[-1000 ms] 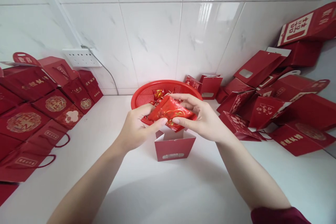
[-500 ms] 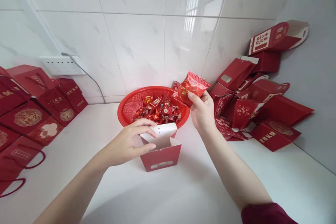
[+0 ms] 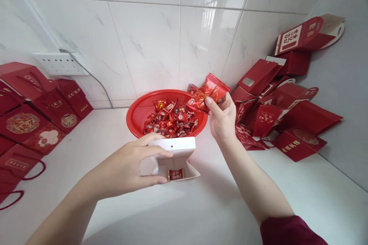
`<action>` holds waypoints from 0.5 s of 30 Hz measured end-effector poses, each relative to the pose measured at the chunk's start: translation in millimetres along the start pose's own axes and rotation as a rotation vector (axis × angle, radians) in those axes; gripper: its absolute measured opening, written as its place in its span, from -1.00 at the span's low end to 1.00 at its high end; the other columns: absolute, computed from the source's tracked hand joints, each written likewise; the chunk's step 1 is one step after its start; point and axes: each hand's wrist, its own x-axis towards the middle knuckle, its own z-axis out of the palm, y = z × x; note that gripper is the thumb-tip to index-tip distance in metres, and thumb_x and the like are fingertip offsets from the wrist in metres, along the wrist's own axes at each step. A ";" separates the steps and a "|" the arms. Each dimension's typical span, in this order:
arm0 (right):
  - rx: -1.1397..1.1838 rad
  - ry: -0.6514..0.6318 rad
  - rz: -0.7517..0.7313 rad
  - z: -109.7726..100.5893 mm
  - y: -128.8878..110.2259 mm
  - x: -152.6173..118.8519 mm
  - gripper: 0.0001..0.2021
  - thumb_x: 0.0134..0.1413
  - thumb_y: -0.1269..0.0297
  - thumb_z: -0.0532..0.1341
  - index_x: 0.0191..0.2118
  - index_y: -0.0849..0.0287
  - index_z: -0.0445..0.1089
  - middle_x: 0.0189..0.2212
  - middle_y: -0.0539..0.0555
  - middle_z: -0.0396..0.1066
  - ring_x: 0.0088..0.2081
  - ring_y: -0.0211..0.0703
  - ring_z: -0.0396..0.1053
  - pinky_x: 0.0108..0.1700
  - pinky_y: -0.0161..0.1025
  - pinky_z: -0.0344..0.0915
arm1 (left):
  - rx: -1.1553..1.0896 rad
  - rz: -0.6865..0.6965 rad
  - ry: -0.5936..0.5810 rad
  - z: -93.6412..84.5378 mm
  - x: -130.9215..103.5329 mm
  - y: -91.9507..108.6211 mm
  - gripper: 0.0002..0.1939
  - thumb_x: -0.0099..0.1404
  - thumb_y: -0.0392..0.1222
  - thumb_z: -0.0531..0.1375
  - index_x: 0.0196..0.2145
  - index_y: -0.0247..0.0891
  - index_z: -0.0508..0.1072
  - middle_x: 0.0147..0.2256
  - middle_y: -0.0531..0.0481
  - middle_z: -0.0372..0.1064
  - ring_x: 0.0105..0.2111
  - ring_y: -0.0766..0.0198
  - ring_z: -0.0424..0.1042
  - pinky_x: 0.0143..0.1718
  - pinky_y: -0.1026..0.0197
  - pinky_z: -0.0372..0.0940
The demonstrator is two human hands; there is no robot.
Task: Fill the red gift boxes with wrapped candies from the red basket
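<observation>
My right hand (image 3: 222, 116) pinches a shiny red snack packet (image 3: 207, 92) above the right side of a red plastic basket (image 3: 132, 122). Many small wrapped candies (image 3: 172, 120) lie in that basket. In front of it a small gift box (image 3: 189, 171) is tilted so that its open top faces me, its white flap (image 3: 184, 144) raised. A red and gold wrapped candy (image 3: 176, 174) shows inside. My left hand (image 3: 126, 168) grips the box from the left, fingers at the flap and thumb at the near edge.
Red gift boxes (image 3: 24, 122) with cord handles are stacked at the left. More red boxes (image 3: 299, 143) lie in a loose heap at the right. A power strip (image 3: 60, 64) with a grey cable (image 3: 94, 80) is against the tiled wall (image 3: 143, 38).
The gift box has tipped towards me under my left hand, so its inside and the candy now show. My right hand keeps the packet at nearly the same spot.
</observation>
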 end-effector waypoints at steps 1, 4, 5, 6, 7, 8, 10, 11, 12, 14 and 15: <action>0.014 0.006 -0.002 0.2 0.1 0.5 -0.66 -0.01 0.08 0.38 -0.17 0.05 0.31 -0.18 0.09 0.48 -0.07 -0.01 0.47 -0.05 -0.09 0.46 | 0.023 0.002 0.024 -1.3 -0.5 -2.3 -0.56 0.24 0.17 0.26 0.07 0.20 0.43 0.18 0.06 0.22 0.10 0.07 0.34 0.06 0.07 0.33; 0.057 0.000 0.003 1.5 -2.4 1.3 -0.68 0.00 0.10 0.39 -0.17 0.05 0.33 -0.16 0.07 0.49 -0.06 -0.05 0.47 -0.01 -0.09 0.46 | 0.072 -0.005 0.090 -4.3 1.3 -8.9 -0.55 0.22 0.18 0.26 0.07 0.19 0.44 0.19 0.06 0.22 0.09 0.06 0.36 0.06 0.06 0.33; 0.073 -0.008 0.010 2.1 -4.4 1.0 -0.68 0.00 0.12 0.40 -0.17 0.05 0.34 -0.15 0.07 0.49 -0.06 -0.06 0.48 0.01 -0.08 0.45 | 0.083 -0.014 0.104 -4.9 2.8 -10.5 -0.55 0.23 0.18 0.26 0.07 0.19 0.43 0.19 0.07 0.22 0.08 0.06 0.37 0.06 0.06 0.33; 0.090 -0.019 0.017 2.6 -6.8 0.3 -0.68 -0.01 0.14 0.40 -0.17 0.05 0.34 -0.14 0.06 0.49 -0.07 -0.07 0.48 0.03 -0.07 0.45 | 0.092 -0.026 0.112 -5.1 4.3 -11.7 -0.55 0.23 0.19 0.26 0.07 0.19 0.43 0.19 0.07 0.21 0.08 0.06 0.37 0.06 0.05 0.33; 0.104 -0.033 0.024 3.1 -9.7 -0.7 -0.68 -0.01 0.15 0.41 -0.17 0.04 0.35 -0.14 0.05 0.49 -0.08 -0.08 0.49 0.03 -0.06 0.45 | 0.099 -0.037 0.114 -5.2 5.8 -12.4 -0.54 0.23 0.19 0.26 0.07 0.19 0.43 0.19 0.08 0.21 0.08 0.06 0.37 0.06 0.05 0.33; 0.113 -0.049 0.029 3.5 -12.8 -2.1 -0.68 -0.02 0.16 0.42 -0.17 0.04 0.34 -0.14 0.05 0.49 -0.09 -0.08 0.49 0.03 -0.05 0.46 | 0.101 -0.046 0.109 -5.2 7.0 -12.5 -0.54 0.22 0.19 0.26 0.07 0.18 0.42 0.18 0.08 0.21 0.08 0.05 0.37 0.06 0.04 0.33; 0.105 -0.083 0.017 3.8 -19.4 -5.3 -0.67 -0.01 0.16 0.42 -0.16 0.02 0.33 -0.14 0.04 0.49 -0.11 -0.08 0.50 0.01 -0.04 0.48 | 0.098 -0.053 0.094 -5.0 7.9 -11.1 -0.54 0.21 0.19 0.27 0.06 0.16 0.43 0.18 0.07 0.21 0.09 0.06 0.36 0.05 0.05 0.33; 0.087 -0.101 -0.001 3.8 -22.6 -6.9 -0.68 0.01 0.15 0.41 -0.15 0.01 0.33 -0.13 0.04 0.48 -0.10 -0.07 0.50 0.00 -0.04 0.48 | 0.097 -0.048 0.086 -4.9 7.4 -9.8 -0.54 0.21 0.18 0.27 0.05 0.15 0.43 0.18 0.07 0.20 0.08 0.06 0.36 0.04 0.07 0.33; 0.063 -0.120 -0.026 3.7 -25.5 -8.5 -0.69 0.03 0.15 0.40 -0.14 -0.01 0.33 -0.12 0.04 0.48 -0.08 -0.06 0.49 0.01 -0.03 0.48 | 0.098 -0.041 0.079 -5.0 6.5 -8.2 -0.54 0.20 0.18 0.28 0.05 0.14 0.43 0.18 0.07 0.20 0.07 0.07 0.36 0.02 0.08 0.33; -0.001 -0.158 -0.084 3.5 -30.4 -11.3 -0.70 0.09 0.13 0.37 -0.10 -0.05 0.32 -0.07 0.05 0.46 -0.03 -0.03 0.47 0.03 0.00 0.47 | 0.105 -0.021 0.065 -5.2 3.8 -5.1 -0.53 0.20 0.18 0.29 0.05 0.12 0.43 0.17 0.08 0.20 0.05 0.09 0.37 0.00 0.10 0.34; -0.032 -0.173 -0.115 3.5 -32.2 -12.3 -0.71 0.11 0.11 0.35 -0.08 -0.07 0.31 -0.05 0.05 0.45 0.00 -0.02 0.46 0.05 0.01 0.46 | 0.108 -0.013 0.062 -5.4 2.6 -4.0 -0.53 0.20 0.17 0.29 0.05 0.11 0.42 0.17 0.08 0.20 0.04 0.10 0.38 -0.01 0.11 0.34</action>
